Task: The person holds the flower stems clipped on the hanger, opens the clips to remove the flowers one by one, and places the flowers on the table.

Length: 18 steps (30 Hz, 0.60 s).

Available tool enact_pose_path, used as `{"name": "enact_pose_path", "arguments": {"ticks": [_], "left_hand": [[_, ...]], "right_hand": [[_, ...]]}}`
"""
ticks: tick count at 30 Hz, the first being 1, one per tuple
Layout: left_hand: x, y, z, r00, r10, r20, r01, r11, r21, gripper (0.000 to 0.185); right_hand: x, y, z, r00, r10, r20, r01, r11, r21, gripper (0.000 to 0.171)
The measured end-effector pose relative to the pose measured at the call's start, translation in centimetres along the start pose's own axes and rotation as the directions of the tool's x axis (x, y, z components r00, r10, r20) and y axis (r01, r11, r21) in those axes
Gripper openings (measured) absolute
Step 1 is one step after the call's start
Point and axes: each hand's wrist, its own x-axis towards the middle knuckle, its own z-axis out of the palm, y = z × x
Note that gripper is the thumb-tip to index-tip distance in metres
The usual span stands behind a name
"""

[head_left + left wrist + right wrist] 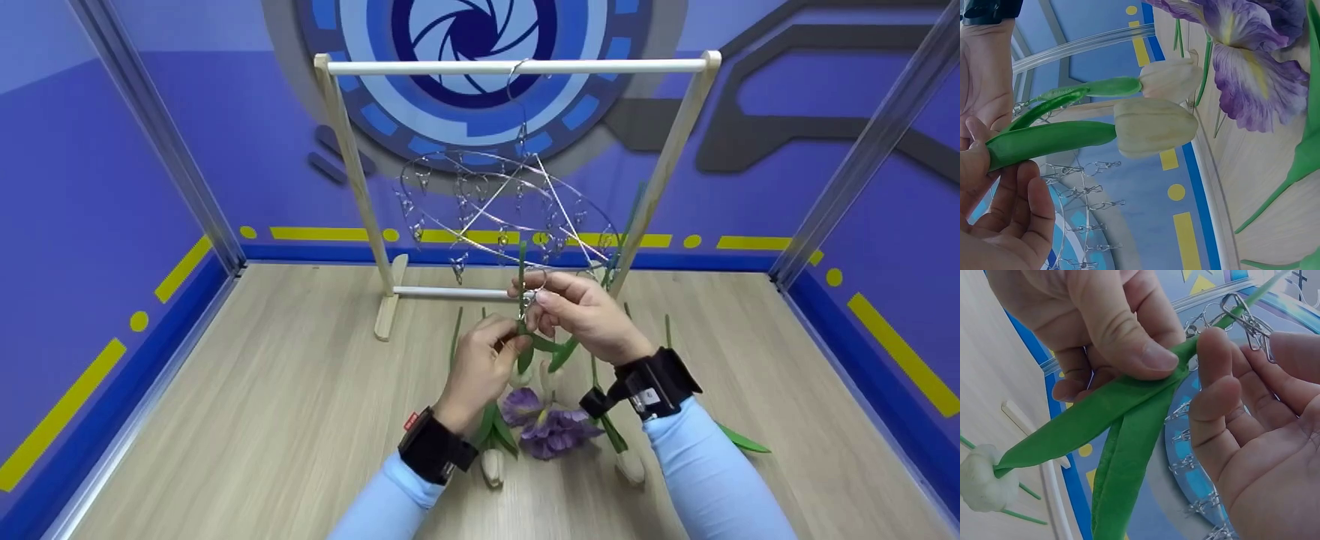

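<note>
My left hand (pixel 480 367) pinches the green stem of a white tulip (pixel 1157 128) between thumb and fingers. The bloom hangs downward, and the stem points up beside a metal clip (pixel 1249 326). This clip is pinched by my right hand (pixel 589 319), thumb against fingers, with the stem running past its jaws. The clip belongs to a round wire drying hanger (pixel 480 234), which hangs tilted, lower on the right. Behind the held tulip, a second white tulip (pixel 1171 79) also hangs bloom down, its stem rising near the hanger's right side.
A wooden rack with a white top rail (pixel 420 67) carries the hanger. On the table below lie a purple iris (pixel 555 431), white tulips (pixel 493 466) and several green stems. Blue panels (pixel 97 225) close off the sides and back.
</note>
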Motion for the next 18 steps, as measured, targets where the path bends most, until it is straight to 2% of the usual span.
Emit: {"name": "enact_pose_path", "arguments": {"ticks": [11,18], "left_hand": [[-0.24,-0.12,-0.44,0.997,-0.064,0.045,0.067,0.995,-0.067,0.010],[-0.55,-0.06,-0.67,0.993,-0.084,0.078,0.089,0.993,-0.073,0.014]], "right_hand": [[0.27,0.45,0.12,0.999,-0.001,0.032,0.000,0.999,0.053,0.028],[0.25,0.53,0.01,1.000,0.004,0.016,-0.003,1.000,-0.029,0.020]]}}
